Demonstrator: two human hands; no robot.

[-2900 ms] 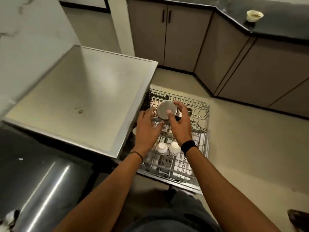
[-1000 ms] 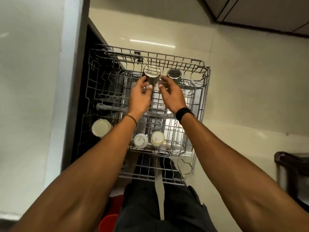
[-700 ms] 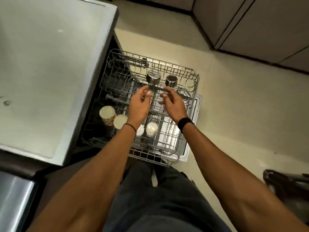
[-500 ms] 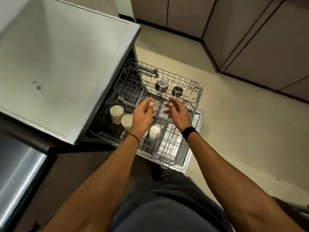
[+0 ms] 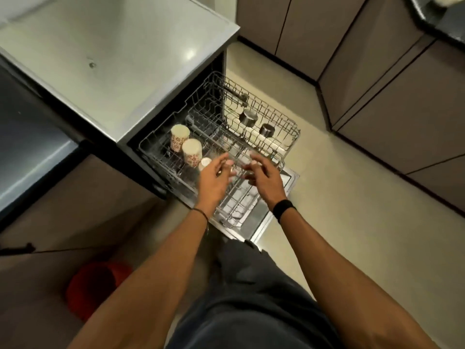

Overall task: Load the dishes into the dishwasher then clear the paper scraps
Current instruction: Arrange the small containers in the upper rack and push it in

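My left hand point(image 5: 214, 180) and right hand point(image 5: 264, 177) hover empty, fingers loose, over the rack point(image 5: 295, 133) — steel cups point(image 5: 248, 117) inverted, presumably to drain.

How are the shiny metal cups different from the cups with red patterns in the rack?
The metal cups are plain, shiny grey. The patterned cups are cream with red prints. The metal cups sit at the far, pulled-out end of the rack, while the patterned cups sit at the end just inside the dishwasher. What they share: each pair stands side by side in the same rack, and all seem to be bottom-up.
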